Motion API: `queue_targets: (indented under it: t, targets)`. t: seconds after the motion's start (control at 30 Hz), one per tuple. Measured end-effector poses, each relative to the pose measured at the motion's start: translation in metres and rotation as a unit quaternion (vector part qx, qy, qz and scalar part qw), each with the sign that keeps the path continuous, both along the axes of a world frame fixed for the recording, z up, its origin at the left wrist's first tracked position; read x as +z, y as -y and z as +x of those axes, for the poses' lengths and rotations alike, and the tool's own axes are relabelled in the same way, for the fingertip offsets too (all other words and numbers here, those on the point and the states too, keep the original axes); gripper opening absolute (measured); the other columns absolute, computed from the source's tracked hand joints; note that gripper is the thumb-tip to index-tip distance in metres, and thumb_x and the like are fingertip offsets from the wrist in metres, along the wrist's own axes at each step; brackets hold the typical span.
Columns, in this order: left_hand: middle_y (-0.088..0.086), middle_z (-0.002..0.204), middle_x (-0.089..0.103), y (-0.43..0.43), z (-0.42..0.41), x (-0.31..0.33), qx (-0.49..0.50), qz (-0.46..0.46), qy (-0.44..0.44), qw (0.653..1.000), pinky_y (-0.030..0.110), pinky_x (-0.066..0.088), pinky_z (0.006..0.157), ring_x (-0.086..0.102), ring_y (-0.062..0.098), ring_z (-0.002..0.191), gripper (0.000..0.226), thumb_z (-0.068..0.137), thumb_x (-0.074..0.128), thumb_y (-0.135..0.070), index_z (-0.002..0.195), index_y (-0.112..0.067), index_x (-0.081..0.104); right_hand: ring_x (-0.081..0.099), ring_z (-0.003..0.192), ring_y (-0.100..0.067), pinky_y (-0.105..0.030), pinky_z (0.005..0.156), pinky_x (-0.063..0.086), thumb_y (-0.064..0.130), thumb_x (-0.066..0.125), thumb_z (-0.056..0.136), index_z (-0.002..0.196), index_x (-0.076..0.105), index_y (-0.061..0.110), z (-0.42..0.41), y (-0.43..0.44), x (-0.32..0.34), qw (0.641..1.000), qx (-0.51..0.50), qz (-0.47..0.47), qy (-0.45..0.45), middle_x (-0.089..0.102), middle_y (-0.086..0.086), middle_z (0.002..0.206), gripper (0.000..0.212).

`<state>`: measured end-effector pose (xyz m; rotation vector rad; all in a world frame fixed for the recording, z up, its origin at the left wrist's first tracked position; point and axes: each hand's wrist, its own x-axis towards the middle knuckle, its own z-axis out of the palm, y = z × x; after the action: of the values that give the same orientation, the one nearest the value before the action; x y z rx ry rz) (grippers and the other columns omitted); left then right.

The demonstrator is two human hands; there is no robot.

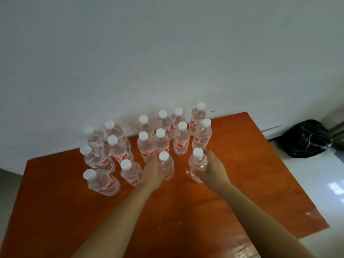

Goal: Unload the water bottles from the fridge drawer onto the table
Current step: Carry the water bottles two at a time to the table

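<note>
The left hand (153, 171) wraps around one water bottle (166, 167). The right hand (211, 168) wraps around another bottle (197, 165). Both bottles stand on the orange table (186, 211). Many more bottles (145, 144) stand close together just past the hands. If a hand bumps them while letting go, they could fall over like dominoes.

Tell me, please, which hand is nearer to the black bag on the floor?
Right. The right hand grips a bottle on the bag's side; the left hand is farther away.
</note>
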<state>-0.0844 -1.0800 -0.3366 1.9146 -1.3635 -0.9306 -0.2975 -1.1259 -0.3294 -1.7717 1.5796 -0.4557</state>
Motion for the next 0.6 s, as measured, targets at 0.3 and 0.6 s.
queue_targets:
  t: [0.3, 0.6]
  targets:
    - [-0.002, 0.151, 0.046, 0.004, 0.006, -0.015, 0.000, 0.014, -0.012, 1.000, 0.045, 0.035, 0.113, 0.042, 0.022, 0.140, 0.074, 0.085, 0.076, -0.028, 0.146, -0.031, 0.035, 0.043, 0.138, -0.021, -0.044, 0.110, 0.042, 0.020, 0.077, 0.084, 0.150, 0.033, 0.031, 0.036, 0.022, -0.029, 0.998, 0.044, 0.026, 0.023, 0.040, 0.006, 0.151, 0.079]
    - [-0.003, 0.155, 0.040, 0.000, 0.005, -0.007, -0.011, 0.043, 0.020, 0.999, 0.051, 0.035, 0.115, 0.038, 0.024, 0.143, 0.077, 0.086, 0.075, -0.028, 0.149, -0.030, 0.031, 0.046, 0.137, -0.022, -0.041, 0.103, 0.048, 0.011, 0.070, 0.087, 0.155, 0.013, 0.040, 0.026, 0.009, -0.026, 0.997, 0.070, 0.032, -0.011, 0.038, 0.006, 0.155, 0.094]
